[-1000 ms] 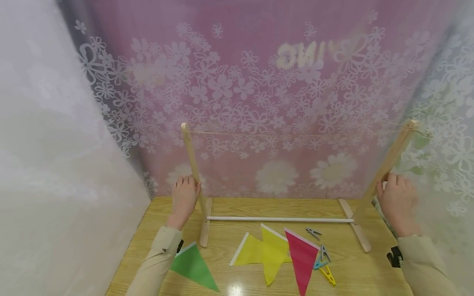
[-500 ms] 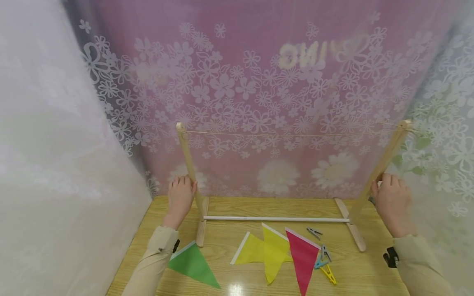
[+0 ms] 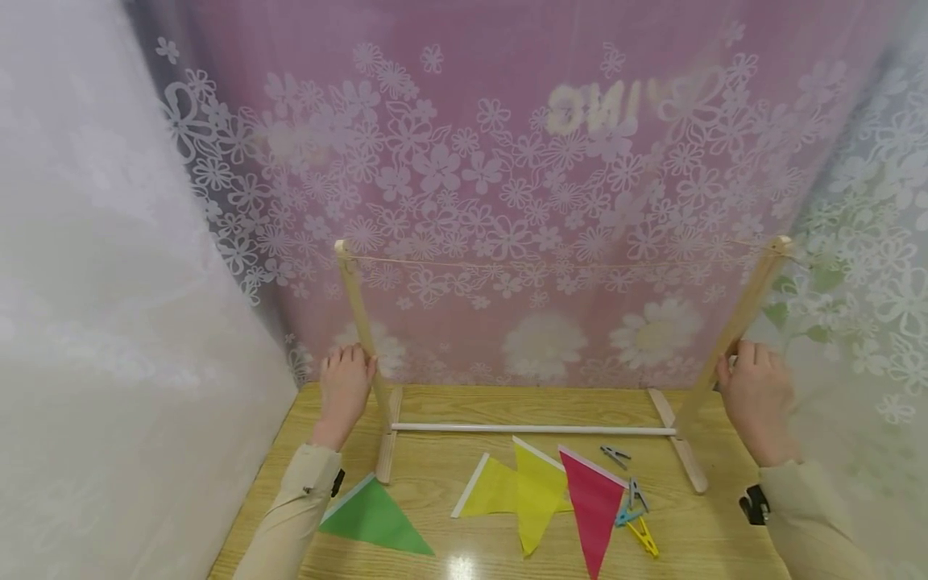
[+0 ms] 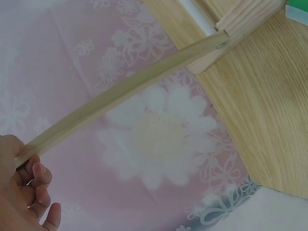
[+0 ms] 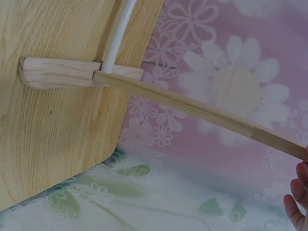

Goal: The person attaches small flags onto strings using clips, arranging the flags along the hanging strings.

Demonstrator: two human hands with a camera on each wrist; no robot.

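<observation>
A wooden stand with two upright posts, a white crossbar [image 3: 536, 429] and a thin string [image 3: 536, 265] between the post tops is on the table. My left hand [image 3: 345, 391] grips the left post [image 3: 354, 294] partway up, thumb and curled fingers around it; the left wrist view shows the same post [image 4: 115, 96] running down to its foot. On the other side my right hand [image 3: 757, 399] holds the right post [image 3: 747, 310] at about the same height. In the right wrist view, only some fingertips [image 5: 299, 190] show below that post [image 5: 207, 113].
In front of the stand lie a green pennant [image 3: 379, 517], two yellow pennants [image 3: 538, 499] and a red pennant [image 3: 590, 503]. Beside them are several clothespins, among them a grey one [image 3: 615, 456] and a yellow one [image 3: 643, 536]. A flowered curtain [image 3: 464, 177] hangs behind.
Both hands have shifted a little to the left, and the whole stand has moved left with them. The green pennant has turned slightly near the left foot; the other pennants and clothespins stay put.
</observation>
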